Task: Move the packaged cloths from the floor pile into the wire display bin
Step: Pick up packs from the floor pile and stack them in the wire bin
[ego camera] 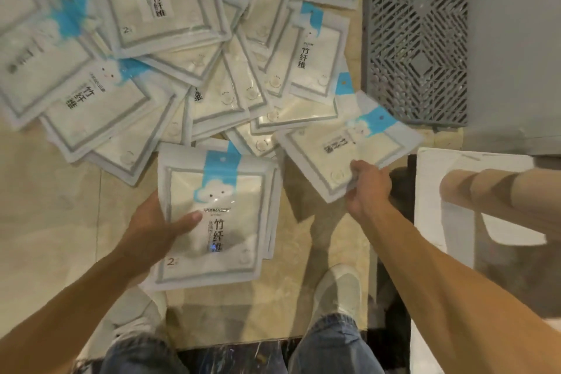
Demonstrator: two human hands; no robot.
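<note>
A pile of packaged cloths (145, 48) is spread over the tiled floor (45, 206) across the far left and centre of the scene, the flat white packets with blue header strips overlapping at many angles. At near left centre, a small stack of packets (218, 222) is held by the left hand (154, 228), with the thumb pressed across the front of the top packet and the fingers hidden beneath; at least one further packet edge is seen behind the top one on its right side. Two light shoes (337, 291) and blue denim trouser legs (331, 343) are seen at the near edge, below the stack. To the right of centre, a single packet (349, 149) at the near right margin of the pile is pinched at its near corner by the right hand (368, 188), the fingers curled around the edge; the packet is tilted, and whether it is clear of the floor cannot be told. At far right, a grey perforated panel (416, 39) is seen beside the pile. At near right, a white plastic bag (473, 206) is seen.
</note>
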